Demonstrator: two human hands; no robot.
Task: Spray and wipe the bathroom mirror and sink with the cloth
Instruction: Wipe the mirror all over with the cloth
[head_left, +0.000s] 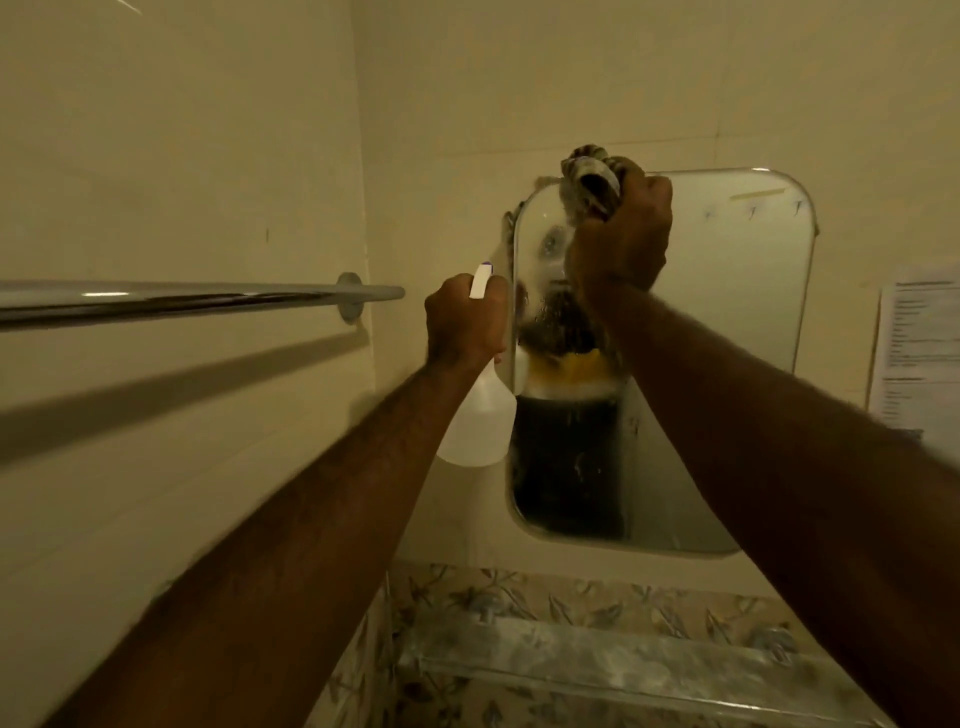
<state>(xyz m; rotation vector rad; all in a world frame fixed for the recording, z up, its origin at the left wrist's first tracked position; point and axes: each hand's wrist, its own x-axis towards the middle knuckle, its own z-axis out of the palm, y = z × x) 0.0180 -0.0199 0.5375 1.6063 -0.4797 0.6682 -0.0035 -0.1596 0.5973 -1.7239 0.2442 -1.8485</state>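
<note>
Room: a bathroom corner with pale cream wall tiles, dimly lit, and a band of floral-patterned tiles (519, 597) along the bottom of the view.

Mirror (737, 374): rounded-corner rectangle fixed to the far wall, its left part streaked and fogged with spray, its right part clear. The wet part reflects a dark, blurred figure.

Cloth (592, 174): a bunched, patterned rag, pressed against the mirror's upper left edge, partly above the rim.

Right hand (621, 244): raised to the top of the mirror, fingers curled tight around the cloth, the bare forearm running down to the lower right of the view.

Spray bottle (478, 421): translucent white body with a white trigger head, hanging just left of the mirror's left edge.

Left hand (462, 317): fingers wrapped round the neck of the spray bottle, nozzle end showing above the knuckles.

Towel rail (171, 301): chrome bar mounted on the left wall, level with the left hand, casting a shadow on the tiles below it.

Paper notice (914, 348): printed sheet stuck to the wall just right of the mirror; text too small to read.

Ledge (597, 660): a pale, dusty strip below the mirror.
</note>
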